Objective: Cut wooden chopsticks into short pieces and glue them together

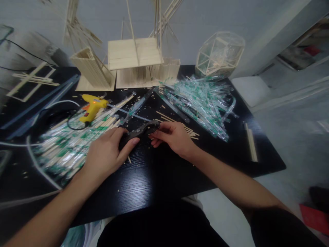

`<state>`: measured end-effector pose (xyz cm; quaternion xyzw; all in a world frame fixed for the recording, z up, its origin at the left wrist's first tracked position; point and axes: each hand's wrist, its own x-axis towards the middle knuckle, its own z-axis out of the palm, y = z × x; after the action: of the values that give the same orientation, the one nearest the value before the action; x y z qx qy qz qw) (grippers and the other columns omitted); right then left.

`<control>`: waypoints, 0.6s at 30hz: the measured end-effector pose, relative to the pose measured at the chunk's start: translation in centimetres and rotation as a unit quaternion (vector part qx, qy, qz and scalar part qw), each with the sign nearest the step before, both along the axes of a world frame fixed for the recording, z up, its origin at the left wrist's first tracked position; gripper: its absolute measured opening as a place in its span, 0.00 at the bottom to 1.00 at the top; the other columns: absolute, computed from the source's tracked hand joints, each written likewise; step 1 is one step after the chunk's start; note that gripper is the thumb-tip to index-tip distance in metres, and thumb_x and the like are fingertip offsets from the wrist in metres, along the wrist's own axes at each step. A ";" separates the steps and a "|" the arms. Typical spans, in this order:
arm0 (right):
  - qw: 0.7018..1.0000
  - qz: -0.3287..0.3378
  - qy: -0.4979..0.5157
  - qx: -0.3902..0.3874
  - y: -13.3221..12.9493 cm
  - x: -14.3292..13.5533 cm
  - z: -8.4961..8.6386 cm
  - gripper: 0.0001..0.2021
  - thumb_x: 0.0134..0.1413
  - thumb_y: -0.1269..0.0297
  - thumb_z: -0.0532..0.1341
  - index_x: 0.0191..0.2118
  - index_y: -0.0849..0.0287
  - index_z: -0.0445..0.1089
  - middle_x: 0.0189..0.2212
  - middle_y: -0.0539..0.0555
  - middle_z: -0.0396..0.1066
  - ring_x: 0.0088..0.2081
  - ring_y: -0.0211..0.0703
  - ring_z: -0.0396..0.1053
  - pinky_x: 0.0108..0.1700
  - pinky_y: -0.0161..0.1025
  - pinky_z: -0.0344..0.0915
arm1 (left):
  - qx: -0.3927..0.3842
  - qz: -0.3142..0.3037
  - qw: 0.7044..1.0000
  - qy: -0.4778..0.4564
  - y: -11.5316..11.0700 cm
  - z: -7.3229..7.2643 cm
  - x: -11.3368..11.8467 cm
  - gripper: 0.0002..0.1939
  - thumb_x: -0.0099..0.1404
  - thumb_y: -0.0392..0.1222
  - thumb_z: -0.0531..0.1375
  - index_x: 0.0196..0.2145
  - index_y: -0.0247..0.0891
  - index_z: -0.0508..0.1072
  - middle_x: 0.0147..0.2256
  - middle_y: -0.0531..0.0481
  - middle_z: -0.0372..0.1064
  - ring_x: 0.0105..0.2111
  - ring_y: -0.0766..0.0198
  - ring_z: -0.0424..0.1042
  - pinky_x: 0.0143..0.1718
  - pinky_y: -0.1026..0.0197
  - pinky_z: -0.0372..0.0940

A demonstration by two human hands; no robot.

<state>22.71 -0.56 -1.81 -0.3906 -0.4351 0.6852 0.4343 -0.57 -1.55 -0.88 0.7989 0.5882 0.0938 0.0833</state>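
My left hand point(105, 147) is closed round a dark hand tool point(140, 131) with a curved end, its thumb along the near side. The tool's exact kind is too blurred to tell. At the curved end, my right hand point(173, 137) has its fingertips pinched together; whatever lies between them is hidden. Just beyond the right hand, several loose thin wooden sticks point(189, 129) lie on the black table point(169, 178). A yellow hot glue gun point(93, 107) with a lit orange light rests left of the tool, on wrapped chopsticks point(69, 147).
Crumpled plastic wrappers point(203, 103) are heaped at the back right. Stick-built structures point(135, 53) stand along the wall, with a clear faceted container point(219, 55) beside them. A white cable point(38, 168) loops at the left. A short stick bundle point(250, 142) lies near the right edge.
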 end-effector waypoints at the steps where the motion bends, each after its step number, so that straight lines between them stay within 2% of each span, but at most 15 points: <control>1: 1.000 -0.002 0.001 0.000 0.0 0.0 0.0 0.17 0.46 0.52 0.76 0.33 0.61 0.78 0.28 0.50 0.78 0.27 0.38 0.76 0.33 0.36 0.79 | 0.000 -0.001 1.000 0.001 0.0 0.0 0.0 0.35 0.71 0.68 0.40 0.46 0.38 0.73 0.41 0.40 0.75 0.41 0.47 0.76 0.41 0.51 0.68; 18: 1.000 0.003 -0.007 -0.002 0.0 0.0 0.1 0.17 0.46 0.51 0.75 0.33 0.60 0.77 0.29 0.51 0.78 0.26 0.37 0.75 0.32 0.37 0.78 | -0.001 -0.022 1.000 -0.004 0.2 0.1 0.2 0.33 0.72 0.66 0.41 0.46 0.37 0.72 0.41 0.39 0.76 0.43 0.45 0.76 0.42 0.50 0.68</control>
<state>22.70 -0.54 -1.74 -0.3951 -0.4383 0.6842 0.4285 -0.37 -1.36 -0.81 0.8110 0.5705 0.0952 0.0885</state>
